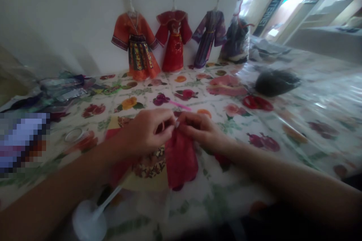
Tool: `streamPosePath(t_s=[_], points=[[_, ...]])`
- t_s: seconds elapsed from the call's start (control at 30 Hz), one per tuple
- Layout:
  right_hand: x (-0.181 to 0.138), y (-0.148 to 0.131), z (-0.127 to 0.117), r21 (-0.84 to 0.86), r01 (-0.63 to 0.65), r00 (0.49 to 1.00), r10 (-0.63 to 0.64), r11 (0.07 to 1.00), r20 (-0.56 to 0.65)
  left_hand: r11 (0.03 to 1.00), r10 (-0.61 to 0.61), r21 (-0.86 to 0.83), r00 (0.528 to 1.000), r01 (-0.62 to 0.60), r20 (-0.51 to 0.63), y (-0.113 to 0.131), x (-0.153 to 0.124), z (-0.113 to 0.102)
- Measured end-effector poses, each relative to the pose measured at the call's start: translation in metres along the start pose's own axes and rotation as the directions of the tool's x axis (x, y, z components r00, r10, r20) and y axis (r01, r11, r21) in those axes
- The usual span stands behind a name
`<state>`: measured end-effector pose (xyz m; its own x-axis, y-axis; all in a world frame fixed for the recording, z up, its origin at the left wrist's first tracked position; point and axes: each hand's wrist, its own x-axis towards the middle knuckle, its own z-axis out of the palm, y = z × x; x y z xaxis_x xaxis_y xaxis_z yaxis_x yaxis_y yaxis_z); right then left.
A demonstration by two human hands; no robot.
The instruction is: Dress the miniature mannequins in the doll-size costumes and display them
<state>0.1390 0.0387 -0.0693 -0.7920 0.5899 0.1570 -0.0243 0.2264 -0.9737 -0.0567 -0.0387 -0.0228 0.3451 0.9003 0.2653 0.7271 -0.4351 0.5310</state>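
Note:
Both hands meet over the middle of the table, pinching a small red cloth garment (182, 158) by its upper edge. My left hand (152, 130) has thumb and forefinger closed on the gathered cloth. Close beside it, my right hand (202, 130) grips the same edge with bent fingers. The garment's lower part hangs or lies toward me. Under the left hand and forearm is a yellow piece with a dark pattern (149, 167), partly hidden. A white doll stand (89, 221), with a round base and thin rod, lies near the front edge.
Three dressed doll-size outfits stand at the wall: orange (141, 45), red (174, 41) and purple (209, 39). A pink stick (180, 105) lies beyond my hands. Dark bagged material (277, 82) and red loops (258, 102) are at right; folded fabrics (65, 88) at left. A fruit-print cloth (234, 196) covers the table.

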Motion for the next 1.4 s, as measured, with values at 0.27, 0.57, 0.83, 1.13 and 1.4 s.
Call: streamPosePath(t_s=[0.27, 0.57, 0.83, 1.13, 1.4], points=[[0.002, -0.002, 0.001, -0.033, 0.001, 1.0, 0.0, 0.999, 0.022, 0.993, 0.06, 0.103, 0.998, -0.057, -0.025, 0.0, -0.002, 0.005], [0.001, -0.004, 0.003, -0.035, 0.002, 1.0, -0.002, 0.999, 0.015, 0.991, 0.069, 0.117, 0.997, -0.066, -0.021, -0.001, -0.002, 0.006], [0.001, 0.0, 0.001, -0.001, -0.022, 1.0, 0.022, 1.0, 0.012, 0.998, 0.026, 0.049, 0.999, -0.025, -0.033, -0.002, 0.0, 0.004], [0.003, -0.003, -0.003, 0.038, -0.09, 0.996, 0.09, 0.995, 0.007, 0.986, -0.161, -0.057, 0.982, 0.156, -0.103, -0.016, 0.002, -0.007], [0.007, -0.007, -0.015, 0.052, -0.314, 0.949, 0.314, 0.948, 0.005, 0.928, -0.302, -0.283, 0.936, 0.244, -0.183, -0.051, 0.006, -0.027]])
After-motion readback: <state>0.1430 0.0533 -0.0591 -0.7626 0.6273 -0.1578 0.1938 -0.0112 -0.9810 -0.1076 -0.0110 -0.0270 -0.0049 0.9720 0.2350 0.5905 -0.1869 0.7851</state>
